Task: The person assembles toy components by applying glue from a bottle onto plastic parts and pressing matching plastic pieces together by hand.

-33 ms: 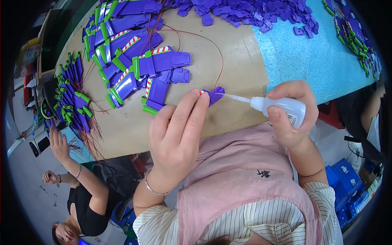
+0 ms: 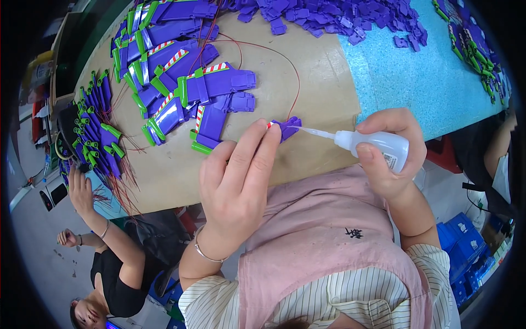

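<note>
My left hand (image 2: 235,170) is closed over a purple plastic wing-like part (image 2: 289,127) at the table's near side. Its fingers hide most of that piece, and a thin red wire runs up from it. In my right hand (image 2: 395,151) is a white squeeze bottle (image 2: 392,147), pinched between thumb and fingers and tilted on its side. The bottle's long thin nozzle (image 2: 315,131) points left, its tip at the purple part's exposed end. Whether any liquid leaves the tip is too small to tell.
Purple-and-green plastic parts (image 2: 219,82) with red-striped edges overlap left of centre. Small purple pieces (image 2: 339,16) are heaped at the far side. Wired green-tipped parts (image 2: 101,131) lie far left, and more (image 2: 476,55) far right. A co-worker's hand (image 2: 81,192) reaches to the left table edge.
The squeeze bottle has shifted very slightly left in my right hand. My left hand and the purple part look unmoved. The co-worker's hand at the left has moved a little.
</note>
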`<action>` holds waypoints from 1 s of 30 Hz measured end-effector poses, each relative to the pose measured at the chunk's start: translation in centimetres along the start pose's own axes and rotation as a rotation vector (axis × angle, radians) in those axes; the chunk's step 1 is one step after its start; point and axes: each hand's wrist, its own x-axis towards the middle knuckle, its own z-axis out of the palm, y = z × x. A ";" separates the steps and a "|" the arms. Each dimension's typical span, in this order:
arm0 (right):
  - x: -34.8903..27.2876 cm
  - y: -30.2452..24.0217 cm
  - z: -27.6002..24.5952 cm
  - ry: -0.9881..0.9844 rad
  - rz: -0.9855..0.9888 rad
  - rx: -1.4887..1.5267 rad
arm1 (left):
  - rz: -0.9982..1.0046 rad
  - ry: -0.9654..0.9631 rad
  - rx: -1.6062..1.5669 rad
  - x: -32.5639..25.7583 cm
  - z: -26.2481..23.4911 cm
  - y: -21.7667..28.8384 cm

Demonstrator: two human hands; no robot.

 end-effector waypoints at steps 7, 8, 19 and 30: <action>0.0 0.2 -0.1 0.000 -0.011 -0.014 | 0.010 -0.003 0.023 0.0 -0.1 -0.1; -0.1 0.2 -0.3 -0.003 -0.016 -0.009 | 0.007 -0.001 0.029 0.0 0.1 -0.1; -0.9 1.6 -1.1 0.249 0.093 0.132 | -0.153 0.076 0.114 3.4 -0.1 -4.2; 0.3 0.6 0.1 0.212 0.143 0.162 | -0.141 -0.042 0.042 4.1 -0.7 -6.6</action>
